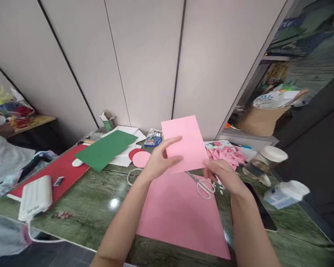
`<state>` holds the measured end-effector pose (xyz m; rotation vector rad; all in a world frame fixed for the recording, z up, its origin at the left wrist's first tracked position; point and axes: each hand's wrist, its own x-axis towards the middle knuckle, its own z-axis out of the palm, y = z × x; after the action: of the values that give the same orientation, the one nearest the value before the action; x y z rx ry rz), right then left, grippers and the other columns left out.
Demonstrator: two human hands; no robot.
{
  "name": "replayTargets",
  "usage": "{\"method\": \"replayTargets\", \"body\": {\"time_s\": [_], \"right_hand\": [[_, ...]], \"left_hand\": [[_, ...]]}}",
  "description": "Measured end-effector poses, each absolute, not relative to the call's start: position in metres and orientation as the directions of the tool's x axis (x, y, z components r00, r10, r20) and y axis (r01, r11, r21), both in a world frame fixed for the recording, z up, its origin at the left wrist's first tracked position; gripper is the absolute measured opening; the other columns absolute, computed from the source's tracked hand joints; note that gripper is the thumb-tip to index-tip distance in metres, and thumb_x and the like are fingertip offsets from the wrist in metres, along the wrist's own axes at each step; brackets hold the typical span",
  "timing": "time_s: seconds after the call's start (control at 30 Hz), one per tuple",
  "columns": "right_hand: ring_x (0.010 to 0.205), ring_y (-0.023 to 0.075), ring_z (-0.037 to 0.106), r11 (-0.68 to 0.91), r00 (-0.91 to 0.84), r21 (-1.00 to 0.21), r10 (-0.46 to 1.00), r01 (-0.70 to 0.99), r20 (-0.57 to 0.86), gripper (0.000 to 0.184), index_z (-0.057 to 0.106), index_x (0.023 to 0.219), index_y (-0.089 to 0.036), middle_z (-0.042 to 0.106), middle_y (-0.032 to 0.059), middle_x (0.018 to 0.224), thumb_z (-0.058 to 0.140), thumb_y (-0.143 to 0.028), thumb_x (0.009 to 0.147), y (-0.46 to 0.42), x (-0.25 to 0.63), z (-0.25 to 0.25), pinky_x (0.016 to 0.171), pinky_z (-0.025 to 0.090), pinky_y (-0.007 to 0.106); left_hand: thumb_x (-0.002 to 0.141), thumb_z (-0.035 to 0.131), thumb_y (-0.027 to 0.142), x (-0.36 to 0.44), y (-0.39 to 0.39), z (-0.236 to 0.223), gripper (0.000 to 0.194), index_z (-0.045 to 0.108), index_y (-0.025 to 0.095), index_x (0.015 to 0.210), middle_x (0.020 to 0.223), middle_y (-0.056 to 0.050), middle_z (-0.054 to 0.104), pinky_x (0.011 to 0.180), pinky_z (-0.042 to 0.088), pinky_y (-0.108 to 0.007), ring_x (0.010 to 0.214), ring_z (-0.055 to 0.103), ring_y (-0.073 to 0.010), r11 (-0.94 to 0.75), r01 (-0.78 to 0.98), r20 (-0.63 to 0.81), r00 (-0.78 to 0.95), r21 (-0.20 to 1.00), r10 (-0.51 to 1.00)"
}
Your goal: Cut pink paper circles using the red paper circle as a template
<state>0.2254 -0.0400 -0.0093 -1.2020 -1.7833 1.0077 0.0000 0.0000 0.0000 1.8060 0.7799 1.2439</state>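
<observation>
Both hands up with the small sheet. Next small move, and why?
I'd lower the small pink sheet onto the near half of the large pink sheet: left hand and right hand both hold it, and that half looks bare, whereas scissors lie near the far edge.

- Our left hand (159, 158) and right hand (225, 173) are bare, with slender fingers
- Our left forearm (123, 222) and right forearm (249, 226) are bare too, slim, narrowing towards the wrists
</observation>
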Motion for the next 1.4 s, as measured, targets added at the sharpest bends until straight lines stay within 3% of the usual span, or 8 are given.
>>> {"method": "replayTargets", "body": {"time_s": [0.2, 0.37, 0.53, 0.7, 0.87, 1.0, 1.17, 1.4], "right_hand": [[0.049, 0.0139, 0.042, 0.299, -0.356, -0.936, 0.908, 0.187, 0.219, 0.055, 0.062, 0.061, -0.018, 0.043, -0.0009, 0.049, 0.032, -0.055, 0.089, -0.037, 0.224, -0.017, 0.054, 0.033, 0.027], [0.056, 0.0168, 0.047, 0.24, -0.169, -0.969, 0.959, 0.055, 0.227, 0.053, 0.053, 0.055, -0.019, 0.053, 0.002, 0.055, 0.035, -0.059, 0.085, -0.035, 0.216, -0.023, 0.056, 0.037, 0.029], [0.046, 0.0141, 0.04, 0.254, -0.004, -0.959, 0.967, 0.121, 0.256, 0.047, 0.048, 0.046, -0.019, 0.048, 0.0006, 0.046, 0.048, -0.049, 0.082, -0.043, 0.208, -0.014, 0.045, 0.032, 0.028], [0.046, 0.0132, 0.039, 0.321, -0.017, -0.933, 0.946, 0.162, 0.323, 0.046, 0.044, 0.047, -0.019, 0.044, -0.0003, 0.047, 0.046, -0.046, 0.084, -0.046, 0.21, -0.014, 0.046, 0.032, 0.028], [0.045, 0.012, 0.037, 0.307, -0.093, -0.934, 0.951, 0.185, 0.294, 0.049, 0.045, 0.048, -0.019, 0.042, -0.0013, 0.046, 0.043, -0.05, 0.086, -0.039, 0.216, -0.024, 0.044, 0.029, 0.027], [0.044, 0.0127, 0.034, 0.323, 0.008, -0.937, 0.945, 0.129, 0.327, 0.051, 0.042, 0.05, -0.021, 0.039, -0.0013, 0.045, 0.036, -0.057, 0.086, -0.036, 0.215, -0.024, 0.041, 0.026, 0.027], [0.045, 0.0116, 0.031, 0.408, 0.15, -0.878, 0.88, 0.251, 0.451, 0.048, 0.034, 0.046, -0.021, 0.034, -0.0028, 0.045, 0.044, -0.046, 0.086, -0.04, 0.211, -0.019, 0.042, 0.025, 0.028], [0.044, 0.0093, 0.027, 0.455, 0.149, -0.841, 0.847, 0.293, 0.51, 0.05, 0.032, 0.046, -0.02, 0.033, -0.0042, 0.045, 0.046, -0.048, 0.085, -0.038, 0.218, -0.025, 0.043, 0.022, 0.027]], "left_hand": [[0.073, 0.064, 0.023, -0.002, -0.003, 0.003, 0.055, 0.048, 0.027, 0.126, 0.136, -0.003, 0.046, 0.105, 0.033, -0.035, 0.127, 0.039, -0.0216, -0.518, 0.095, 0.453, 0.369, 0.85, 0.812], [0.073, 0.064, 0.02, -0.002, -0.009, 0.007, 0.057, 0.048, 0.029, 0.126, 0.136, 0.0, 0.046, 0.107, 0.031, -0.035, 0.128, 0.038, -0.02, -0.541, 0.098, 0.411, 0.542, 0.835, 0.733], [0.072, 0.064, 0.019, -0.002, -0.013, 0.008, 0.061, 0.045, 0.03, 0.129, 0.139, -0.002, 0.043, 0.104, 0.035, -0.037, 0.129, 0.036, -0.0215, -0.524, 0.059, 0.374, 0.635, 0.849, 0.676], [0.074, 0.064, 0.024, 0.002, -0.011, 0.006, 0.056, 0.047, 0.03, 0.127, 0.137, -0.002, 0.045, 0.106, 0.032, -0.037, 0.128, 0.039, -0.0215, -0.536, 0.028, 0.41, 0.611, 0.843, 0.677], [0.074, 0.063, 0.023, 0.005, -0.01, 0.005, 0.054, 0.048, 0.029, 0.126, 0.134, -0.002, 0.048, 0.105, 0.033, -0.036, 0.126, 0.041, -0.0207, -0.551, 0.074, 0.427, 0.55, 0.831, 0.717], [0.073, 0.061, 0.016, 0.003, -0.013, 0.008, 0.055, 0.049, 0.029, 0.125, 0.134, -0.001, 0.049, 0.104, 0.035, -0.037, 0.124, 0.043, -0.0209, -0.557, 0.088, 0.382, 0.64, 0.826, 0.667], [0.072, 0.061, 0.014, 0.003, -0.016, 0.011, 0.057, 0.049, 0.029, 0.126, 0.132, -0.001, 0.051, 0.103, 0.035, -0.036, 0.123, 0.045, -0.0212, -0.583, 0.06, 0.376, 0.71, 0.81, 0.595], [0.073, 0.062, 0.018, 0.008, -0.014, 0.008, 0.046, 0.056, 0.026, 0.118, 0.126, -0.002, 0.057, 0.101, 0.038, -0.037, 0.119, 0.05, -0.0218, -0.54, 0.037, 0.363, 0.702, 0.841, 0.613]]}}
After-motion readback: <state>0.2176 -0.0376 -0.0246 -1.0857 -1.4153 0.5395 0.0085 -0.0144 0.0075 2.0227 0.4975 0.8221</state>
